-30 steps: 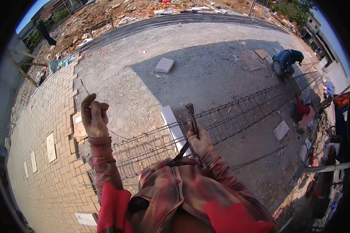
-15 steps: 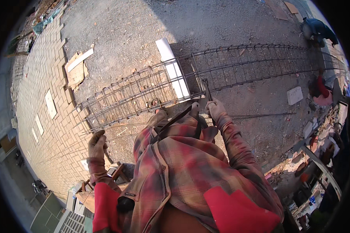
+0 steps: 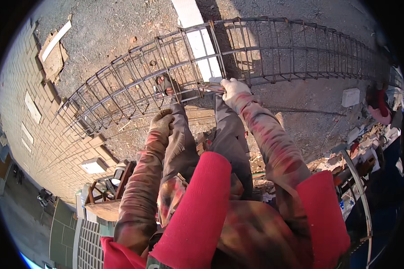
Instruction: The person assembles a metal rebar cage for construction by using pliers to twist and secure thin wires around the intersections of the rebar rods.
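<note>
A long cage of rusty steel bars and stirrups (image 3: pixel 141 82) stretches across the view in front of me. My right hand (image 3: pixel 234 90), in a pale glove, is closed around a pair of metal pincers (image 3: pixel 212 87), which lies against the cage's near bar. The pincers' jaws are hard to make out. My left hand (image 3: pixel 162 121), in a brownish glove, is curled closed just short of the cage's near side, and whatever its fingers hold is hidden. Under the cage runs a white beam (image 3: pixel 197 38). My foot (image 3: pixel 165 85) shows between the bars.
Paving blocks (image 3: pixel 20 134) cover the left side, with a cardboard piece (image 3: pixel 54 58) beyond. A wooden stool (image 3: pixel 116 188) stands near my left arm. Rubble (image 3: pixel 363 152) and a curved metal rail (image 3: pixel 359 188) lie at right. Another person's red sleeve (image 3: pixel 381 101) shows at far right.
My left hand has moved right and forward, closer to the cage. The right hand has shifted slightly, with the pincers now lying sideways at the near bar. My view has tilted, and my legs show.
</note>
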Motion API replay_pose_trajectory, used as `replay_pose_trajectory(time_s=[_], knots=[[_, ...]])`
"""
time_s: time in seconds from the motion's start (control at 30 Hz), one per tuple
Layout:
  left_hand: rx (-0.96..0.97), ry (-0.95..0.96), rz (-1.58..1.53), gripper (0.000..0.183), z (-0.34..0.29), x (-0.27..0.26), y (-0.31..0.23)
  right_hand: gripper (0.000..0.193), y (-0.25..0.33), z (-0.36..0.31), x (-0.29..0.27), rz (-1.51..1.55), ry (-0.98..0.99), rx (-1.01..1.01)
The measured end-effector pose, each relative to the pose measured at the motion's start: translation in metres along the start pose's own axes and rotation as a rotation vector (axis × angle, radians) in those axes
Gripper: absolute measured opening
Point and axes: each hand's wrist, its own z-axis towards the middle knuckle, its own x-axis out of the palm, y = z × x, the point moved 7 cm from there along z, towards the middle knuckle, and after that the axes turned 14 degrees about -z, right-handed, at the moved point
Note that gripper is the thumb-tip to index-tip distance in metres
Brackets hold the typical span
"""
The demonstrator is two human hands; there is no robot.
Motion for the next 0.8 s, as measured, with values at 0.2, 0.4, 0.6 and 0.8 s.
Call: replay_pose_trajectory(time_s=[0.2, 0.4, 0.6, 0.8], knots=[[-0.072, 0.007, 0.082, 0.022, 0.118, 0.046, 0.025, 0.036, 0.01, 0.056, 0.063, -0.272, -0.104, -0.211], [-0.057, 0.043, -0.032, 0.022, 0.189, 0.07, 0.016, 0.032, 0.024, 0.056, 0.043, -0.333, -0.257, -0.347], [-0.011, 0.075, -0.069, 0.023, 0.204, 0.083, 0.009, 0.035, 0.075, 0.111, -0.024, -0.197, -0.239, -0.382], [0.017, 0.021, -0.135, 0.012, 0.196, 0.099, 0.003, 0.032, 0.159, 0.179, -0.036, -0.734, -0.22, -0.797]])
